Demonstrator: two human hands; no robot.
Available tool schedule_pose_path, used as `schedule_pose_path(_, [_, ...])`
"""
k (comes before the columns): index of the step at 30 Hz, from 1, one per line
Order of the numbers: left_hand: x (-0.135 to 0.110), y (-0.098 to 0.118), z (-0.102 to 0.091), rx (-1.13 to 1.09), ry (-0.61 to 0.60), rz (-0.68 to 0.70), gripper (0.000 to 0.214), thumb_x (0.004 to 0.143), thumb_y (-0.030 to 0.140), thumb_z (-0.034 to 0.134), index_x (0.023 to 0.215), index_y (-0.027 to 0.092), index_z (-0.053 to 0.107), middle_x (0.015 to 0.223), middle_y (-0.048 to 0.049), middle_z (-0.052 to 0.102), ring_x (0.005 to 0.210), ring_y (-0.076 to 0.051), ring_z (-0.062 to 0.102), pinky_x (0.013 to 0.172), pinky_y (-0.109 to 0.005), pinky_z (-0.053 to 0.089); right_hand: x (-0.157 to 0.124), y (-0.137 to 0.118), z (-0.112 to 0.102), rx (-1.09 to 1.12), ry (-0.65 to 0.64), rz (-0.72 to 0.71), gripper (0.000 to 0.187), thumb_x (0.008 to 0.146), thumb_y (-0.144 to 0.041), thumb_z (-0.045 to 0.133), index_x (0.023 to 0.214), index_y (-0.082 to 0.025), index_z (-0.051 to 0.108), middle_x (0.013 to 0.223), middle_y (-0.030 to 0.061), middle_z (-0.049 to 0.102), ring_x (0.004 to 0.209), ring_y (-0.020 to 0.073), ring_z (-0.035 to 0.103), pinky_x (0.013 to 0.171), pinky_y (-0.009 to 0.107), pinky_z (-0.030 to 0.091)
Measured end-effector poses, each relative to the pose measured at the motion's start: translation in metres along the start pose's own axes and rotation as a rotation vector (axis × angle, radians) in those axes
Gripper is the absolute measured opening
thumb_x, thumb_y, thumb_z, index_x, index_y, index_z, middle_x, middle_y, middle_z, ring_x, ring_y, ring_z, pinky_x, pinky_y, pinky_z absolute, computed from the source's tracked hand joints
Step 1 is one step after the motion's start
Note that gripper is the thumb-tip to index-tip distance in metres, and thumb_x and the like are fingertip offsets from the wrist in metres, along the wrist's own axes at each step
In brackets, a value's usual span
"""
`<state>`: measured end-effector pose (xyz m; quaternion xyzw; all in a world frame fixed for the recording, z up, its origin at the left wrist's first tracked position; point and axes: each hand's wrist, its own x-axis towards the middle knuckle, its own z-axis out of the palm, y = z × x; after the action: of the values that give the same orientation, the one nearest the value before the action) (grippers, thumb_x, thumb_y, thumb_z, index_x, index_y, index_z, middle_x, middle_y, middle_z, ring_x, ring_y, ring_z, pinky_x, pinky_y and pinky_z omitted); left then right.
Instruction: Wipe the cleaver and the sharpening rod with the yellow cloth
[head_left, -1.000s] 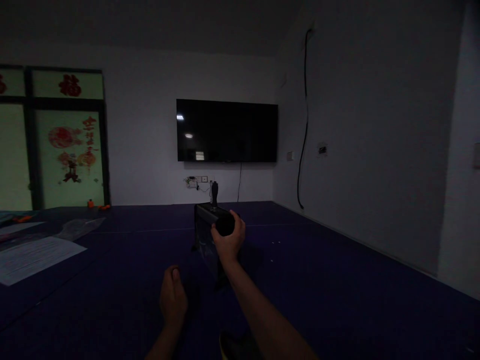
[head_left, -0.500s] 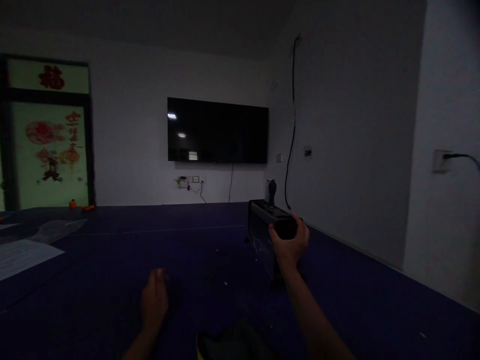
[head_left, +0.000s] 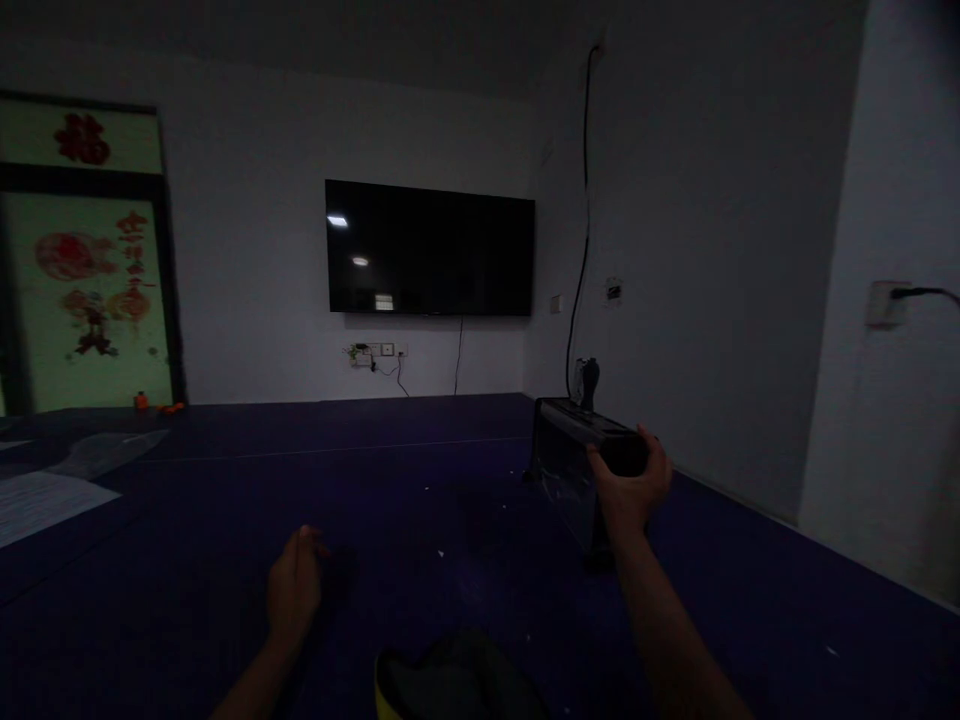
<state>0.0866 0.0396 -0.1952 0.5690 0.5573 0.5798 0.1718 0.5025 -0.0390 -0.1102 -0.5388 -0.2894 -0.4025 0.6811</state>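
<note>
In the head view, my right hand (head_left: 634,490) grips the near end of a long, black, box-shaped appliance on feet (head_left: 566,470), which looks like a portable heater. The thumb presses its left side and the fingers wrap round the right. On its top, toward the far end, is a small dark upright item (head_left: 589,382); its kind is unclear in the dim light. My left hand (head_left: 295,585) is low at the left over the dark blue surface (head_left: 360,520), fingers loosely bent, with nothing visible in them.
A dark cloth item with a yellow edge (head_left: 457,680) lies at the bottom centre. White paper (head_left: 52,505) and clear plastic (head_left: 109,452) are at the left. A black cable (head_left: 585,200) hangs down the right wall. A television (head_left: 431,250) is mounted on the back wall.
My right hand and the black appliance have moved to the right, closer to the right wall. My left hand has shifted slightly left. The view has also tilted a little.
</note>
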Motion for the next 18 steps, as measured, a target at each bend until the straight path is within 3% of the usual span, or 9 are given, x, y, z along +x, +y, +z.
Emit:
schedule_pose_path(12, [0.000,0.002,0.002,-0.040,-0.023,-0.023,0.069,0.073,0.077,0.021,0.068,0.019,0.056,0.054,-0.0048,0.059,0.049,-0.022,0.056,0.051,-0.033,0.043,-0.007,0.010,0.004,0.016,-0.004,0.006,0.070,0.060,-0.046,0.071,0.120,-0.013,0.055,0.108,0.0138,0.060,0.101,0.0311,0.054,0.087,0.045,0.042])
schedule_pose_path(18, [0.001,0.000,0.003,-0.010,-0.017,0.007,0.061,0.076,0.072,0.026,0.067,0.019,0.056,0.050,-0.0020,0.055,0.048,-0.020,0.054,0.051,-0.031,0.041,-0.008,0.017,0.004,0.014,0.016,0.004,0.070,0.061,-0.049,0.069,0.119,-0.012,0.057,0.108,0.0146,0.061,0.099,0.0309,0.055,0.086,0.045,0.043])
